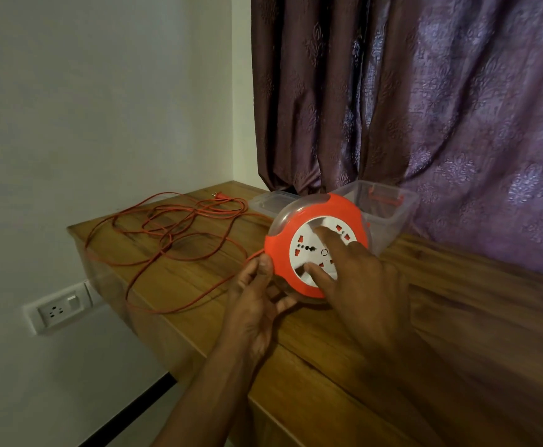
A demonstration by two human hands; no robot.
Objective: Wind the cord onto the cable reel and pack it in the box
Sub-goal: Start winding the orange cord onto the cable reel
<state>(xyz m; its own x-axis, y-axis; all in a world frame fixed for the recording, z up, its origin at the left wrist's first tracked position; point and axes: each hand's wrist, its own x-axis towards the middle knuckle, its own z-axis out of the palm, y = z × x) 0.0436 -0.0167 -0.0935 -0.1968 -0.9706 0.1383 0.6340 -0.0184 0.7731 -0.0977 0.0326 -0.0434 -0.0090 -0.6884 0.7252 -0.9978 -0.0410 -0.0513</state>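
Right now the cable reel (315,250) stands tilted on the bench (328,366), near the middle, with my left hand (257,304) curled around its lower left rim, thumb on the orange edge where the cord (173,240) feeds in. My right hand (357,282) lies over the white socket face, fingers (320,274) spread and straight, two tips set in the recesses to turn it. I judge the reel light, hard plastic, smooth enough to slip, so the rim is my steady hold and the recesses my crank. The cord looks thin and limp, sprawled in loose crossing loops toward the bench's left edge, likely to snag or slide off there. The clear box (389,208) waits open just behind the reel, against the curtain (425,108), its lid (271,201) beside it; room is tight there.
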